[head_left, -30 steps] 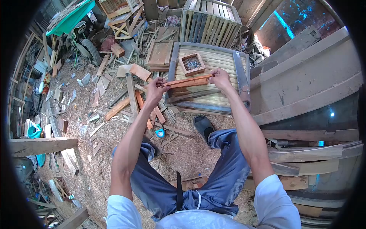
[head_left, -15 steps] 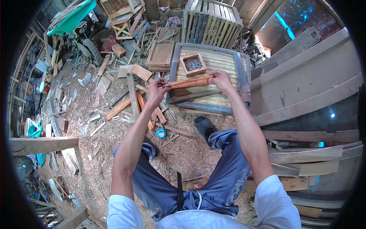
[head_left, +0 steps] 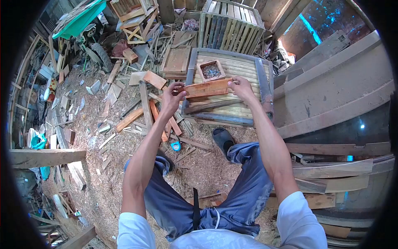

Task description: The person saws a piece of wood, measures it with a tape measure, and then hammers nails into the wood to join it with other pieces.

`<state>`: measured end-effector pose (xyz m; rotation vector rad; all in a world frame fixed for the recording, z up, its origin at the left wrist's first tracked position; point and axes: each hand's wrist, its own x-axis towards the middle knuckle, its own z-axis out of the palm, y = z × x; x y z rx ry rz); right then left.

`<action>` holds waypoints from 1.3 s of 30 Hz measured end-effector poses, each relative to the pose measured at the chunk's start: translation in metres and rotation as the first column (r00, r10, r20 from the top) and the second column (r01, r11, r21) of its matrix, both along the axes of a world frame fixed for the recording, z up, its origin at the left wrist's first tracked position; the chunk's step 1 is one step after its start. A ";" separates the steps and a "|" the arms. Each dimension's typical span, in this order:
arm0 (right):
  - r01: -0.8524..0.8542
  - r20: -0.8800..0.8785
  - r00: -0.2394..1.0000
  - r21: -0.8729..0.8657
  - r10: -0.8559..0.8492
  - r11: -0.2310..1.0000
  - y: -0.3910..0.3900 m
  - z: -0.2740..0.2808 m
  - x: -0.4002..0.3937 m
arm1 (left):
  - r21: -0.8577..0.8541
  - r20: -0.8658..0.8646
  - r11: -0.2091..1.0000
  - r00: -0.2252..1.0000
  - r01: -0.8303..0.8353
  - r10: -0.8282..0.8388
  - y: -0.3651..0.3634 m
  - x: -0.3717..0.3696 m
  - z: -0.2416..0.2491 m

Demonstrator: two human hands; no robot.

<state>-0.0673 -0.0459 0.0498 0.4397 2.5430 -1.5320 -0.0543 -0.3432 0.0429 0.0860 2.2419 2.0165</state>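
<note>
A short reddish-brown wooden board (head_left: 206, 88) is held level between my two hands, its broad face turned toward me. My left hand (head_left: 173, 98) grips the board's left end between thumb and fingers. At the other end, my right hand (head_left: 241, 88) pinches the right edge. Below and behind the board is a low slatted wooden platform (head_left: 244, 68) with a dark frame. On it rests a small square wooden box (head_left: 202, 71) holding many nails or screws. A dark wooden strip (head_left: 212, 105) lies across the platform, just nearer to me than the board.
A blue tape measure (head_left: 176, 146) lies on the sawdust-covered floor near my left foot. Loose wood offcuts (head_left: 129, 119) are scattered at left. A slatted crate (head_left: 232, 31) stands behind the platform. Large curved panels (head_left: 331, 83) lean at right, and a beam (head_left: 47, 158) juts in from the left.
The board has been turned in my hands, from showing its narrow edge to showing its broad face. Both hands stay at its ends.
</note>
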 end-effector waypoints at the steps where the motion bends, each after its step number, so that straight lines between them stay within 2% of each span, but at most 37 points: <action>1: -0.019 -0.006 1.000 0.004 0.019 1.000 0.002 -0.005 -0.002 | 0.001 -0.001 1.000 1.000 0.000 0.000 0.000 0.000 -0.001; 4: -0.026 -0.004 1.000 0.003 0.026 1.000 0.002 -0.010 -0.004 | -0.006 0.014 1.000 1.000 0.011 -0.011 -0.001 0.000 -0.001; 7: -0.103 -0.055 0.993 -0.028 0.101 0.994 -0.001 0.001 0.004 | -0.040 0.008 0.998 0.999 0.038 -0.037 -0.003 -0.001 0.000; 11: -0.209 -0.035 0.977 0.053 0.211 0.976 -0.004 0.007 0.008 | -0.078 0.017 0.993 0.997 0.083 -0.082 -0.005 0.000 0.010; 13: -0.249 -0.020 0.968 0.061 0.250 0.967 -0.005 0.009 0.008 | -0.031 0.025 0.998 0.998 0.050 -0.050 -0.002 0.002 0.020; 16: -0.242 -0.008 0.970 0.010 0.242 0.970 -0.006 0.012 0.009 | 0.053 0.000 0.999 1.000 0.001 -0.001 -0.002 0.003 0.021; 18: -0.224 0.014 0.974 -0.084 0.226 0.971 -0.009 0.012 0.009 | 0.089 -0.020 0.996 1.000 0.011 -0.009 -0.005 -0.003 0.020; 21: -0.246 0.027 0.967 -0.187 0.255 0.951 -0.012 0.014 0.009 | 0.362 0.115 0.910 0.979 -0.200 0.169 -0.002 -0.004 0.012; 24: -0.258 0.017 0.962 -0.282 0.274 0.924 -0.024 0.022 0.011 | 0.431 0.228 0.860 0.955 -0.274 0.191 -0.003 -0.008 0.006; 28: -0.272 0.020 0.952 -0.394 0.304 0.878 -0.041 0.032 0.014 | 0.479 0.249 0.866 0.968 -0.143 0.023 0.003 -0.006 0.002; 34: -0.286 0.077 0.929 -0.469 0.361 0.836 -0.056 0.028 0.024 | 0.454 0.244 0.886 0.970 -0.091 -0.025 0.013 0.000 0.005; 37: -0.419 0.056 0.880 -0.374 0.471 0.827 -0.059 0.030 0.027 | 0.492 0.287 0.862 0.957 -0.118 -0.033 0.013 0.002 0.011; 39: -0.486 0.119 0.850 -0.200 0.513 0.851 -0.055 0.027 0.026 | 0.488 0.313 0.864 0.949 -0.123 -0.042 0.012 0.004 0.017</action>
